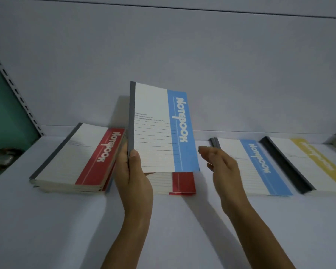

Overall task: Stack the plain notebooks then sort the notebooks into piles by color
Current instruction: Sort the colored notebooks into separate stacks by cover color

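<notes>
**Blue goes right**

My left hand (132, 174) pinches the blue notebook (157, 133) upright above the red notebooks (182, 183); my right hand (223, 169) hovers beside, fingers (206, 150) spread, empty. I should lay it square on the blue pile (260, 166), spines aligned

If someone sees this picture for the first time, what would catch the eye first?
First, the blue notebook, held upright at the centre and gripped near its grey spine by the left grip, a bare hand. Beside it the right grip hovers open and holds nothing. On the white shelf lie a red pile at the left, and a blue pile and a yellow pile at the right.
</notes>
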Demonstrator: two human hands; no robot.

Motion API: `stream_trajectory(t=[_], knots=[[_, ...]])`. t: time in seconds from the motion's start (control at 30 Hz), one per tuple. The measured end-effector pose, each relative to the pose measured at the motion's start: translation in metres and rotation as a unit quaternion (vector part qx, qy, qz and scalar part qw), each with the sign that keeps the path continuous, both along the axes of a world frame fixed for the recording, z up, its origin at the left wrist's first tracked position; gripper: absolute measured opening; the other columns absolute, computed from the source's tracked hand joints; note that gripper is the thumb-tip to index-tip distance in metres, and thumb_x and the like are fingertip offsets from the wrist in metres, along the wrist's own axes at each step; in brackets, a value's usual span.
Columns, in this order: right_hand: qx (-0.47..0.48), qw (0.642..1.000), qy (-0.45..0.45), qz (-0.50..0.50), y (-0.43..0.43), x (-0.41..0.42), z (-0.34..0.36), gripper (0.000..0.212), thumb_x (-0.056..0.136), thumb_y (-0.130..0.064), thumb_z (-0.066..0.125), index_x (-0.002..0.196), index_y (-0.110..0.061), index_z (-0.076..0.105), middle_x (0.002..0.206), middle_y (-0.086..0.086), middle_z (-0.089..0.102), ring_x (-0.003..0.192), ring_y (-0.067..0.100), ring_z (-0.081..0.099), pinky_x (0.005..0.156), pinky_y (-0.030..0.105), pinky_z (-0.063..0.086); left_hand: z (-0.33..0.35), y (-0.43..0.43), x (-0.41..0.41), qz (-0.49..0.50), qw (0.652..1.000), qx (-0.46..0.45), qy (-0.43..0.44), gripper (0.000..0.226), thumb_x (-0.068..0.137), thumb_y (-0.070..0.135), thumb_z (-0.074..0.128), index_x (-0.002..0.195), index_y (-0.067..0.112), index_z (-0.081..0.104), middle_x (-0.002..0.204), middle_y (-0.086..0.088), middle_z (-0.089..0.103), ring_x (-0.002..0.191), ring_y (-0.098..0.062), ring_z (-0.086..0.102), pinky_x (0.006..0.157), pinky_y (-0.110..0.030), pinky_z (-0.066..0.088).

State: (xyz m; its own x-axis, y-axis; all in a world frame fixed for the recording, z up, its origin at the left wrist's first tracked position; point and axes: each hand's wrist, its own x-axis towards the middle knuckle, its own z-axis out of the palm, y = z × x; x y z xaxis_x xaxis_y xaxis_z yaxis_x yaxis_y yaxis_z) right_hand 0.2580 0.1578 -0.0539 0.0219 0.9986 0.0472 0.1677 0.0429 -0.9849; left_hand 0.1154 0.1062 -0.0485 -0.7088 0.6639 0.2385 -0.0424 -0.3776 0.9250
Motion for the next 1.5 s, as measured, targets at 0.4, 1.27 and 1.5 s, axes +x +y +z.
stream_trajectory(t=[0.4,1.27,1.5], knots=[[0.010,0.977,-0.209,-0.052,0.021,0.167,-0.030,0.043,0.092,-0.023,0.059,0.133,-0.016,0.050,0.135,0.003,0.052,0.117,0.015,0.050,0.091,0.021,0.036,-0.056,0.046,0.151,-0.195,0.902,-0.222,0.316,0.055,0.094,0.043,0.042,0.143,0.022,0.029,0.139,0.008,0.047,0.125,-0.011,0.048,0.097,-0.027,0.049],[0.115,0.965,-0.228,0.052,0.020,0.175,-0.060,0.047,0.091,-0.016,0.062,0.134,-0.020,0.046,0.153,0.002,0.021,0.140,0.012,0.022,0.109,0.027,0.032,-0.070,0.043,0.145,-0.166,0.838,-0.254,0.454,0.101,0.060,0.067,0.071,0.139,0.009,0.044,0.141,-0.009,0.047,0.126,-0.023,0.048,0.103,-0.045,0.043],[0.099,0.939,-0.318,0.081,0.018,0.167,-0.062,0.041,0.098,-0.026,0.047,0.138,-0.017,0.044,0.156,0.009,0.020,0.146,0.022,0.007,0.116,0.034,0.018,-0.063,0.044,0.149,-0.134,0.816,-0.264,0.497,0.087,0.059,0.053,0.066,0.133,0.007,0.051,0.142,-0.012,0.045,0.123,-0.028,0.049,0.103,-0.042,0.042]])
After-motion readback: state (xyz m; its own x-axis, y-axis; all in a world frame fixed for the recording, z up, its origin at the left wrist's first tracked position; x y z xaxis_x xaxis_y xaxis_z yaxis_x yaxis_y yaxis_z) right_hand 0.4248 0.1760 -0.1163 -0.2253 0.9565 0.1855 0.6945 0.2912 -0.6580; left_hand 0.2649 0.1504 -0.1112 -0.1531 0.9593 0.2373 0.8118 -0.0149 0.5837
